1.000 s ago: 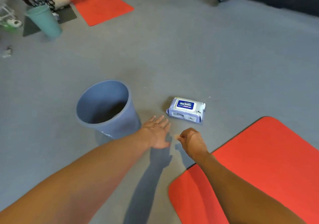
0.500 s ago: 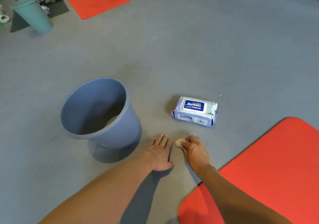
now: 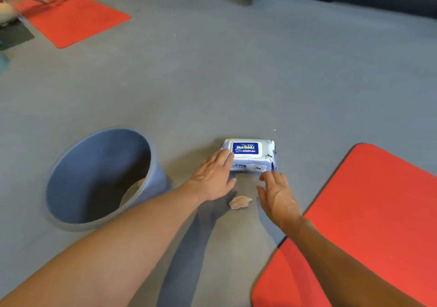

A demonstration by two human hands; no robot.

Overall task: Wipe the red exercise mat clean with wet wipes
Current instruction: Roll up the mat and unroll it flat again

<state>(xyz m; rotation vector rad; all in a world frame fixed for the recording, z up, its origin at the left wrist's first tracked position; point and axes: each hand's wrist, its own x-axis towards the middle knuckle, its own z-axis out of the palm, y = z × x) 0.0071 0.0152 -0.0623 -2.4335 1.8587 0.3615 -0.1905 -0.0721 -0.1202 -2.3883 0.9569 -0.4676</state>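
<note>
Bright, even light — soft arm shadows on the floor (image 3: 236,82); edges bowed, perhaps slightly blurred.

bin (image 3: 99,176) left | wipes pack (image 3: 250,154) centre | mat (image 3: 369,224) right | crumpled wipe (image 3: 239,202) before pack

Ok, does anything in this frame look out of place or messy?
One thing: a small crumpled wad, probably a used wipe, lies on the grey floor between the left hand and right hand, beside the blue bin rather than in it.
</note>
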